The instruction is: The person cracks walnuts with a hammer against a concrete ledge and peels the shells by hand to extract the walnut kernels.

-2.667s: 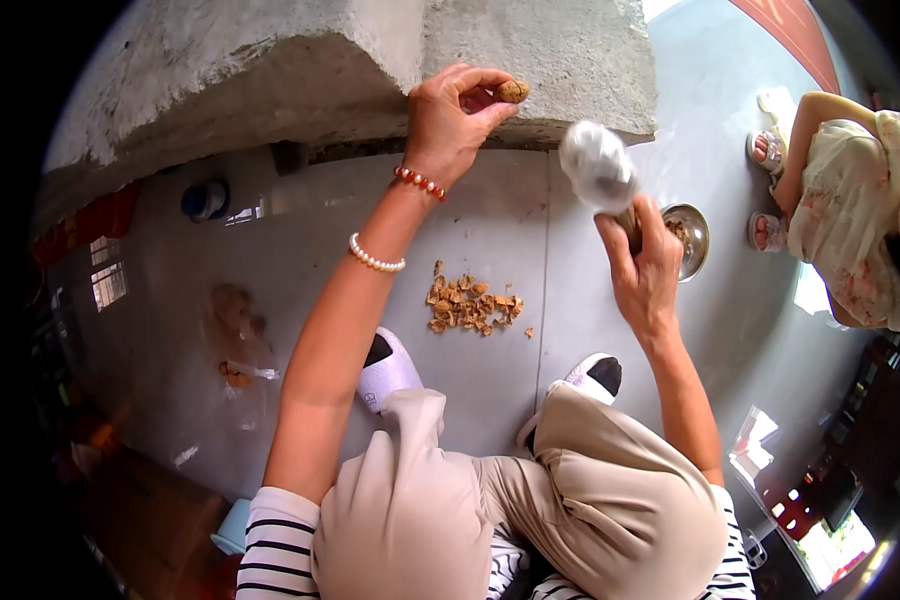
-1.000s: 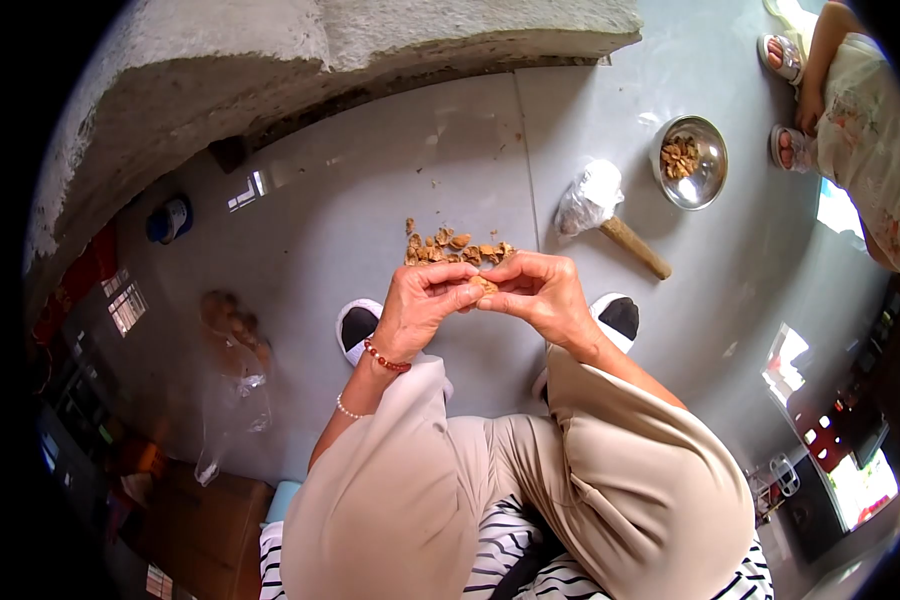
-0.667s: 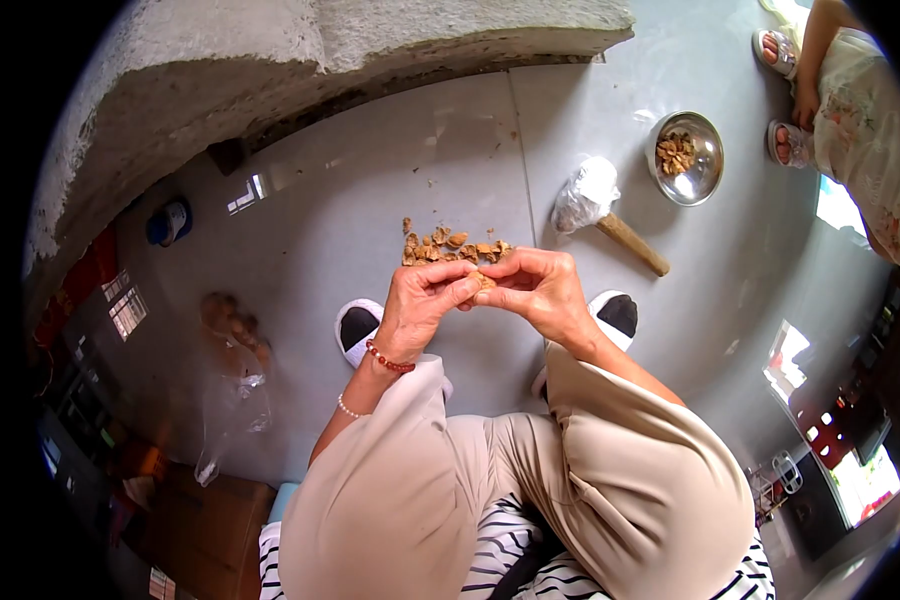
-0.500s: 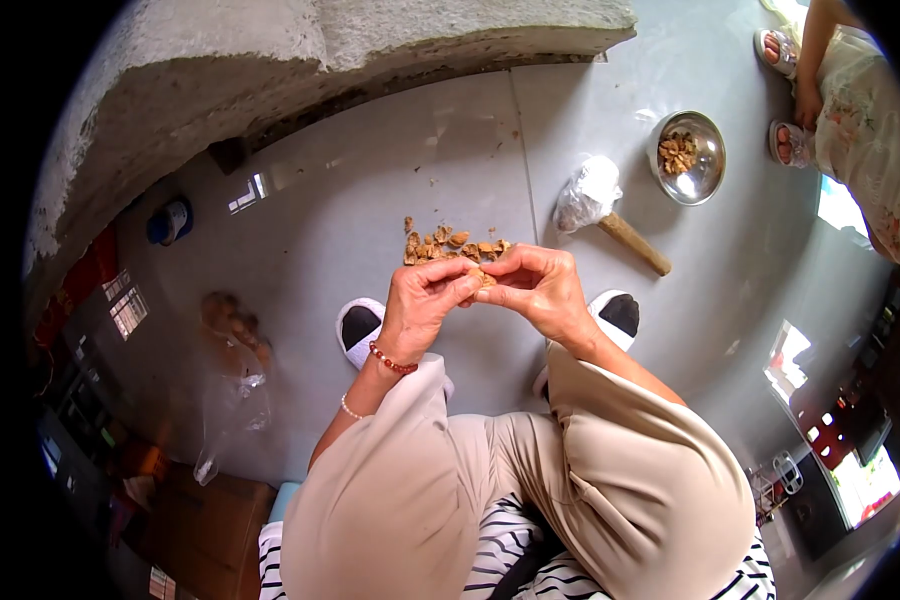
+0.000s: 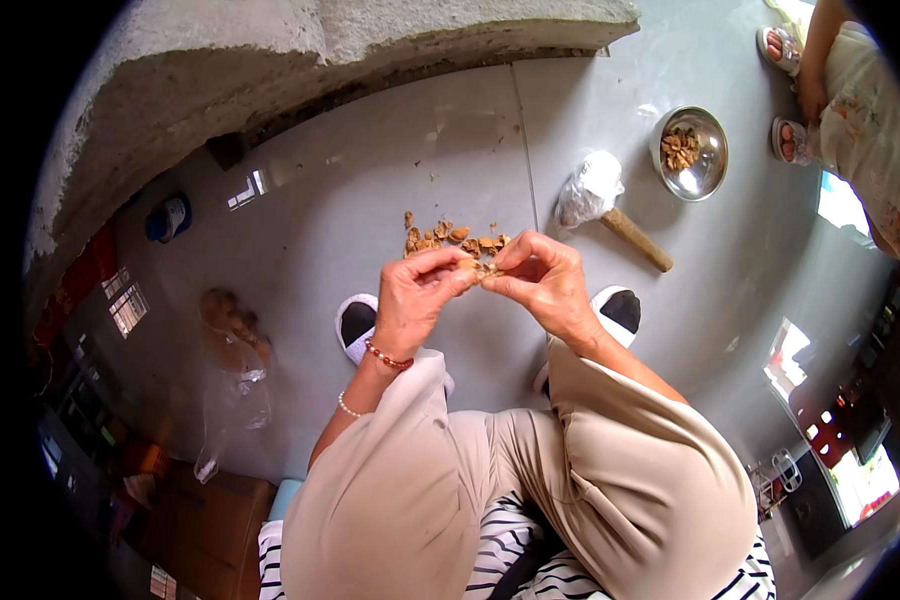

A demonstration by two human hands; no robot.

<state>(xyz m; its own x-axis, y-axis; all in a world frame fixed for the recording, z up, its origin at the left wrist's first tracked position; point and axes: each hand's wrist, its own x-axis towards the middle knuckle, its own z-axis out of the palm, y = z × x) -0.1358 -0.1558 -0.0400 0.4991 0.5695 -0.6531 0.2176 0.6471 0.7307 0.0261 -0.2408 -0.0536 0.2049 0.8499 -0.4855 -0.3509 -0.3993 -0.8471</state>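
Note:
Between my fingertips is a cracked walnut [image 5: 484,269], gripped from both sides in front of my knees. My left hand [image 5: 417,290] pinches its left part with thumb and forefinger. On the other side my right hand [image 5: 543,283] pinches the right part. Just beyond my hands, broken walnut shells [image 5: 440,236] lie scattered on the grey floor. Farther off to the right, a shiny metal bowl [image 5: 712,160] holds a heap of walnut kernels [image 5: 679,149]. A hammer [image 5: 634,238] lies on the floor near it, its head wrapped in clear plastic.
A rough concrete slab [image 5: 370,40] borders the floor at the top left. A plastic bag [image 5: 238,395] with brown contents sits at left, and a blue container [image 5: 169,219] lies above it. Another person in a light dress [image 5: 870,120] stands at upper right. A cardboard box [image 5: 210,530] is at lower left.
My hands have drawn slightly apart, and the walnut between them now shows more. My left hand has shifted a little to the left.

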